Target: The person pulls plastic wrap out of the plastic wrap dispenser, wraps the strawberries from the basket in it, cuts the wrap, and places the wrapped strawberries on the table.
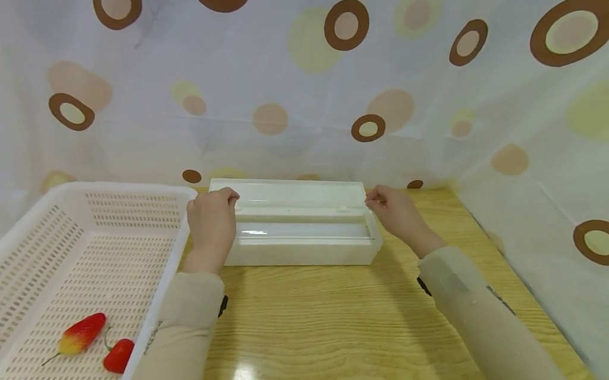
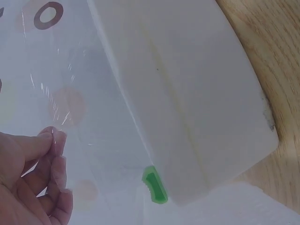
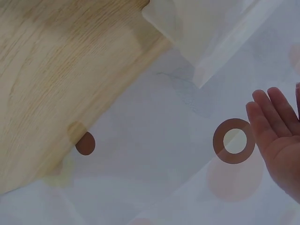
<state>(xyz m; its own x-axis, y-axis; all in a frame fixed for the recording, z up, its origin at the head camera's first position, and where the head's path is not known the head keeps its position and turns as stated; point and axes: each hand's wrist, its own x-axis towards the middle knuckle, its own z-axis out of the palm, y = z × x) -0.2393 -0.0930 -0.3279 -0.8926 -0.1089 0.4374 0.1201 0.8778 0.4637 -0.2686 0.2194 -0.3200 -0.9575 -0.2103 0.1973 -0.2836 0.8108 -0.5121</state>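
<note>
A long white cling film dispenser [image 1: 299, 253] lies on the table with its lid [image 1: 288, 191] raised at the back. Inside it shows a shiny pale roll [image 1: 307, 230]. At the left end my left hand [image 1: 212, 227] pinches clear cling film [image 2: 65, 101] between thumb and forefinger; the film stretches up from the box in the left wrist view. My right hand [image 1: 399, 213] pinches at the film's other side, by the box's right end, though the film there hardly shows. A green piece [image 2: 155, 186] sits at the dispenser's edge in the left wrist view.
To the left stands a white plastic basket [image 1: 71, 190] holding a red-yellow pepper [image 1: 82, 334] and a small red pepper [image 1: 119, 356]. Behind the wooden table [image 1: 315, 326], a curtain [image 1: 252, 75] with brown rings hangs close, also along the right side.
</note>
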